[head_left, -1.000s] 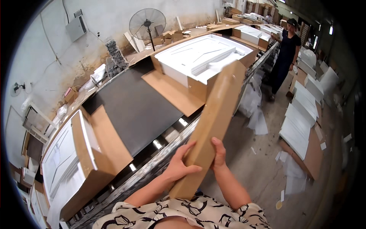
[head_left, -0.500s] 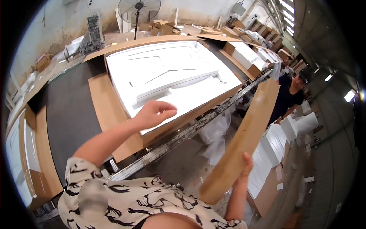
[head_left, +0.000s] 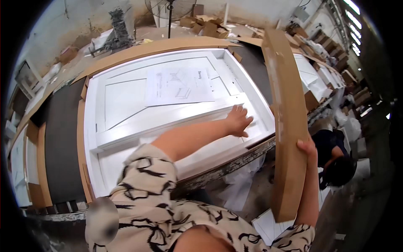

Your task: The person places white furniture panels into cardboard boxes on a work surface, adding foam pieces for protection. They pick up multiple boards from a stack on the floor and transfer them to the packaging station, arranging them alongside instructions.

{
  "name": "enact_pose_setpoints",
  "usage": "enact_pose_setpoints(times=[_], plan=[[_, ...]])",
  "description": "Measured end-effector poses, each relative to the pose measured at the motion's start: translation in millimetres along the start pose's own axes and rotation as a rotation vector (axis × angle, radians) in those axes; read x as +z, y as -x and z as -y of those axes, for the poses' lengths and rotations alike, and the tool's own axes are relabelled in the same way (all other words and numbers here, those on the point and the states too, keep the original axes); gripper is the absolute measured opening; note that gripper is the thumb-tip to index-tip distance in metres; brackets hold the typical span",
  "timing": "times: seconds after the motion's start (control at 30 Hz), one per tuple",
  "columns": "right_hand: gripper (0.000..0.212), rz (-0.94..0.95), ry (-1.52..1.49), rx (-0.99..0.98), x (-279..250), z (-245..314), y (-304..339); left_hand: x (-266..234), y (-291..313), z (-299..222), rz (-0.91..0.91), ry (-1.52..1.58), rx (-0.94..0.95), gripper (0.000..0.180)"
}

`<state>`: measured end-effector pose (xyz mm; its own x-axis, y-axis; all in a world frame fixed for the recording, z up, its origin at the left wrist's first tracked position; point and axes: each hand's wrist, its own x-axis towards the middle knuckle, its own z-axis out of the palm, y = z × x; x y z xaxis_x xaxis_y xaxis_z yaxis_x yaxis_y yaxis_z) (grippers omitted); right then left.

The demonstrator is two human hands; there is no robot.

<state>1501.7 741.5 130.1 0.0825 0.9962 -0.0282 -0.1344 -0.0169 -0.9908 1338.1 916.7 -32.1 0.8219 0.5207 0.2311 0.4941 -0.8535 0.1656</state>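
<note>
My right hand (head_left: 307, 148) grips the edge of a long flat brown cardboard piece (head_left: 285, 113) that stands on end at the right of the open carton. My left hand (head_left: 238, 120) lies flat, fingers spread, on the white foam packing (head_left: 176, 122) inside the open cardboard carton (head_left: 138, 49). A printed paper sheet (head_left: 178, 86) rests on the foam, up and left of that hand. The carton sits on a dark conveyor belt (head_left: 58, 138).
Another person (head_left: 336, 161) in dark clothes bends low at the right, just beyond the cardboard piece. More open cartons (head_left: 312, 80) with white foam line the conveyor behind. A standing fan (head_left: 170, 8) and loose cardboard scraps (head_left: 205, 23) are at the back. White foam pieces (head_left: 268, 224) lie on the floor.
My left hand has come down from the air onto the foam in the carton. The cardboard piece has swung more upright beside the carton, still in my right hand. The view has shifted closer over the carton.
</note>
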Motion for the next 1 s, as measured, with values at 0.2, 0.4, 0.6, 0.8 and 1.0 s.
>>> enact_pose_setpoints(times=[0.2, 0.4, 0.6, 0.8, 1.0], plan=[[0.056, 0.141, 0.002, 0.196, -42, 27, -157, 29, -107, 35, 0.099, -0.127, -0.288, 0.111], [0.046, 0.274, -0.05, 0.254, -44, 8, -250, 38, -123, 36, 0.326, -0.125, -0.211, 0.095], [0.054, 0.421, 0.072, 0.311, -32, -52, -341, 57, -84, -14, 0.227, -0.111, -0.171, 0.09], [0.076, 0.225, 0.475, 0.145, -6, -111, -355, 40, -73, -5, 0.265, 0.049, -0.152, 0.084], [0.086, 0.111, 1.027, -0.143, -4, -122, -338, 57, -54, -8, 0.12, 0.129, -0.156, 0.075]])
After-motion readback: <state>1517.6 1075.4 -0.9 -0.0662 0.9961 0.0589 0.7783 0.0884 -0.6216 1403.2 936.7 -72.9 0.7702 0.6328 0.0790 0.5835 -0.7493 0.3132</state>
